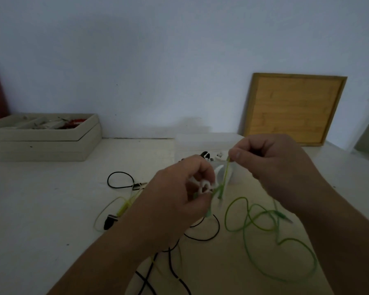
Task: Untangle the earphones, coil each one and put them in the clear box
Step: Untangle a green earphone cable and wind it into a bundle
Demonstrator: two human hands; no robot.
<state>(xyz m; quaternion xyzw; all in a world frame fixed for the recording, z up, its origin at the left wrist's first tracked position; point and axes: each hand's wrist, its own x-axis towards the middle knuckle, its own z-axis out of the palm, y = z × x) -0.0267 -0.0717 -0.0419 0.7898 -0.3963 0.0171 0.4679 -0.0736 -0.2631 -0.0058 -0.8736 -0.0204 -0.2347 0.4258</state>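
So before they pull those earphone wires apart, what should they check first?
1. Right hand pinches the green cable: ok.
2. Left hand grips the white earphone: ok.
3. Green cable free of the white earphone: not ok, they cross by the left hand.
4. Green slack on the table clear of the black cable: cannot tell.
5. Clear box open and ready: cannot tell, it shows only faintly behind the hands.
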